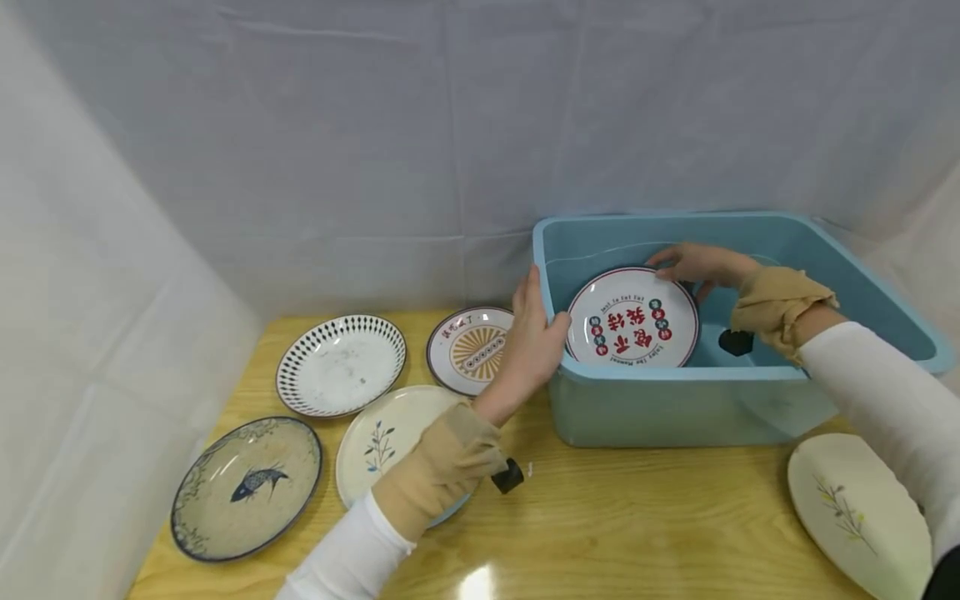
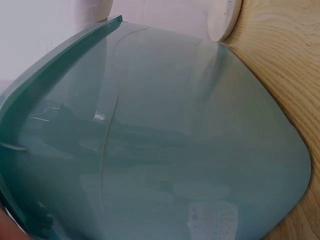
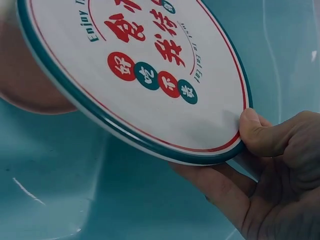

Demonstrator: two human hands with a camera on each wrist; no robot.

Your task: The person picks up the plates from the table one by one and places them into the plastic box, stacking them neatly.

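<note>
Plate [image 1: 632, 319] with red and teal lettering, tilted inside blue tub [image 1: 862, 275], face turned toward camera, lower edge down near tub's near wall. Pinched at far upper rim by right hand [image 1: 697, 265]: thumb on printed face, fingers curled behind. Gripped at tub's near-left corner by left hand [image 1: 534, 333], thumb hooked over rim just beside plate's left edge, not clearly touching plate. Right hand thus on plate, left on tub. Thumb-on-face pinch shown plainly only by right wrist view; only tub's outer wall and bench [image 1: 600, 517] seen from left wrist. Five other plates scattered on bench.
</note>
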